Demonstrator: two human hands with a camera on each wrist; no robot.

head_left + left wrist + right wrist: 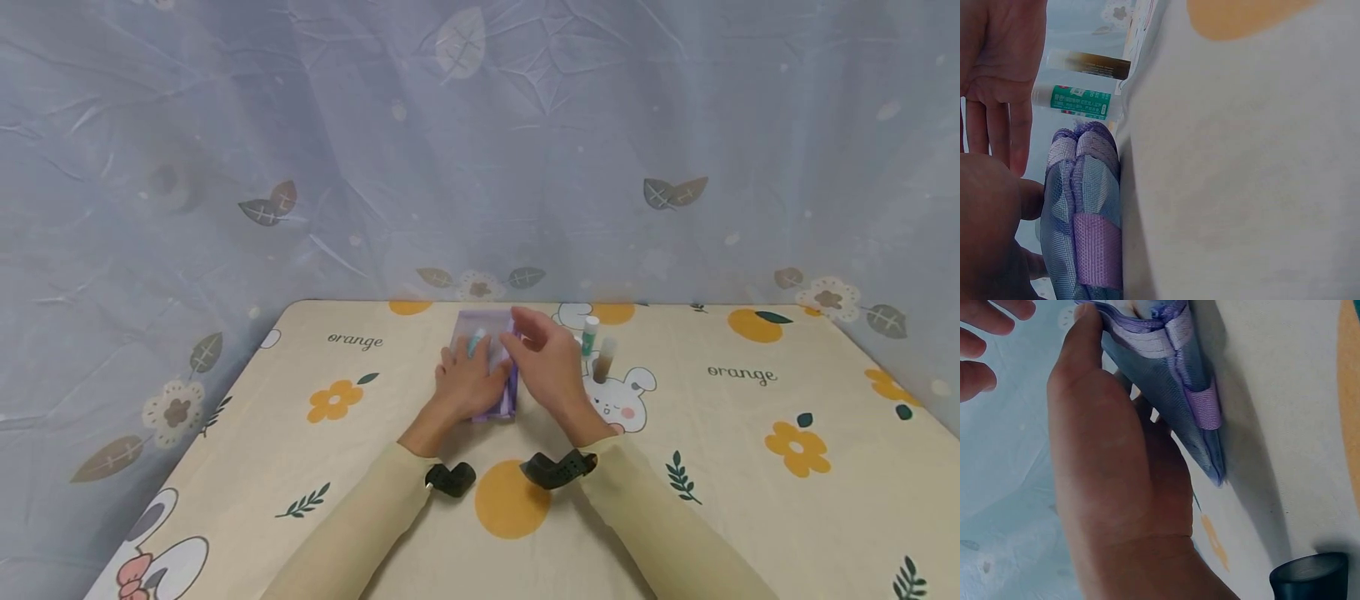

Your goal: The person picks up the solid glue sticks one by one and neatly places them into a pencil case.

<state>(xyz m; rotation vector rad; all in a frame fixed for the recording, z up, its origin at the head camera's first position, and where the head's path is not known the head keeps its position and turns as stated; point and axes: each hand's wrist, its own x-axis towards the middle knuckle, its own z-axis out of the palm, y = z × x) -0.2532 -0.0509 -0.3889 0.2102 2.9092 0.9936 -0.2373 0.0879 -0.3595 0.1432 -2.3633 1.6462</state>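
A flat purple mesh zip pouch [491, 322] lies at the table's middle, its gaping side to the right. My left hand [467, 385] rests over it with fingers spread on the mesh. In the right wrist view, the left thumb [1079, 347] grips the pouch's upper lip. Under the mesh shows a white and teal item [477, 340], partly hidden by fingers. My right hand [547, 358] hovers at the pouch's right edge, palm inward. Its fingers [999, 128] hang loosely and hold nothing. Whether its thumb touches the pouch, I cannot tell.
Right of the right hand stand a glue stick [589, 337] with a green label and a brown tube [603, 362] with a pale top. A patterned cloth [712, 433] covers the table. Behind it hangs a grey-blue curtain [480, 150].
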